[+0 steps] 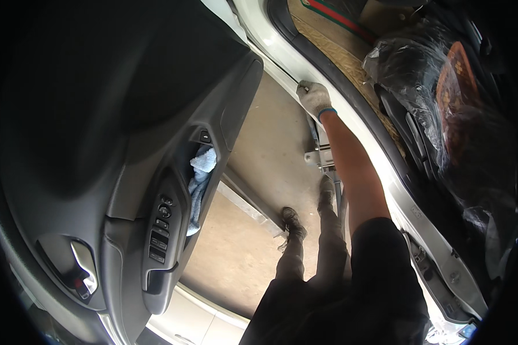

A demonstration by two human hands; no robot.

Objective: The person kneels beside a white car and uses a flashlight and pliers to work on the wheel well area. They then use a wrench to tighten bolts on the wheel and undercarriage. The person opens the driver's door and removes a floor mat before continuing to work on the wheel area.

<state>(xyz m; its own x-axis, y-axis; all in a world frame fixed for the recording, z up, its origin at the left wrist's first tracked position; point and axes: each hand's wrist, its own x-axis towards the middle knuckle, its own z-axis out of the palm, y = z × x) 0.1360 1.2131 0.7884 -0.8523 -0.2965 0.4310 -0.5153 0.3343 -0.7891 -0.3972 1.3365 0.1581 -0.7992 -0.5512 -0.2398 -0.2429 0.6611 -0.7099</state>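
Observation:
My right hand (315,98), in a pale knitted work glove with a blue cuff, is at the white door sill (357,133) of a car. Its fingers are curled into a fist against the edge of the sill. A small dark spot shows at the fingers, but whatever they hold, if anything, is too small to make out. The bare forearm reaches up from the lower right, out of a dark sleeve. My left hand is out of view.
On the left stands the open car door (126,190), with a light blue cloth (201,164) tucked in its pull handle. Clear plastic film (408,69) covers the seat. Below the sill are metal lift parts (321,156); a metal rail (247,204) lies by my shoe (292,221).

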